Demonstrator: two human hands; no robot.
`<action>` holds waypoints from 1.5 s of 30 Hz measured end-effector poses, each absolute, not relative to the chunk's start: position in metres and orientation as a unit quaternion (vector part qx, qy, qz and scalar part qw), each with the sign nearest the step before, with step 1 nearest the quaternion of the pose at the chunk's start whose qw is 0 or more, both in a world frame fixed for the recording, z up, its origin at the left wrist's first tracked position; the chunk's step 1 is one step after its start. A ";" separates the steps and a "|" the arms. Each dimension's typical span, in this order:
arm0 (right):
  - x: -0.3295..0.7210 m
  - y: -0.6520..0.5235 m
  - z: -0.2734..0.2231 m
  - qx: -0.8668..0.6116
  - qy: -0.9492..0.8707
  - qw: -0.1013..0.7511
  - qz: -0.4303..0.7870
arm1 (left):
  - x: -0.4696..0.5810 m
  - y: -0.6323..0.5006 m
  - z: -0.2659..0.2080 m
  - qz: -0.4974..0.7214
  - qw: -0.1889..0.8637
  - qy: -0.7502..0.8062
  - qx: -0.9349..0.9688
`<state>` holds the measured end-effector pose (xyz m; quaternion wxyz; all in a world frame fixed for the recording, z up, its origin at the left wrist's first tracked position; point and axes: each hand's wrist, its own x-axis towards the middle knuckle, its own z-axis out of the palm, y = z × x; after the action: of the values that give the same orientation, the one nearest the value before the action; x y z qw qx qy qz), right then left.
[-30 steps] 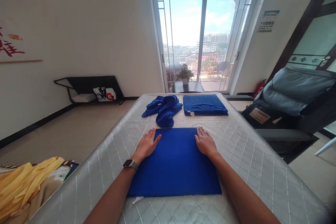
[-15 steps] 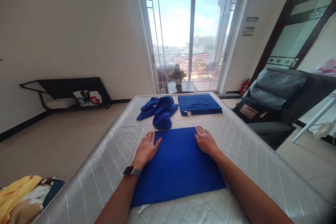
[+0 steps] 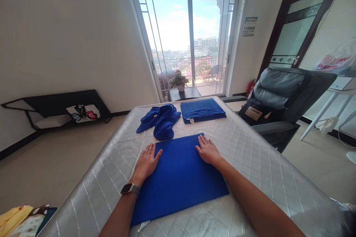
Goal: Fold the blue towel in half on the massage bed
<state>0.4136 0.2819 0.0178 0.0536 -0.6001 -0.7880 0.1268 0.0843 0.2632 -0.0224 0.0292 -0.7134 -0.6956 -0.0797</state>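
Observation:
A blue towel point(image 3: 180, 181) lies spread flat in front of me on a plastic-covered mattress point(image 3: 261, 177), with a white tag at its near left edge. My left hand point(image 3: 146, 163), a watch on its wrist, rests flat at the towel's far left corner, thumb apart from the fingers. At the far right corner my right hand point(image 3: 208, 150) lies flat with fingers stretched out. Just beyond are a crumpled blue towel point(image 3: 164, 120) on the left and a stack of folded blue towels point(image 3: 203, 110) on the right.
A grey recliner point(image 3: 286, 92) with a dark bag on it stands right of the mattress. Past the far edge, a potted plant point(image 3: 180, 79) sits on a dark chair before the sliding glass door. Folded cloths point(image 3: 25, 220) are at the lower left, and a black rack point(image 3: 63, 105) is by the wall.
The view has turned slightly right, so everything appears farther left. My right hand has moved slightly inward from the towel's right edge; my left hand stays at the far left corner.

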 end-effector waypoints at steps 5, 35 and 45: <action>0.413 0.281 0.015 -0.603 -0.784 0.071 0.129 | 0.084 0.264 -0.021 -0.061 0.033 -0.698 -0.712; 0.414 0.280 0.012 -0.598 -0.785 0.108 0.122 | 0.245 0.287 -0.004 -0.094 -0.008 -0.600 -0.794; 0.413 0.282 0.020 -0.604 -0.786 0.074 0.110 | 0.118 0.266 -0.015 -0.072 0.029 -0.676 -0.733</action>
<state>0.4130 0.2818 0.0195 0.0740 -0.6043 -0.7857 0.1097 0.1184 0.2655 -0.0152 0.0286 -0.7331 -0.6757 -0.0720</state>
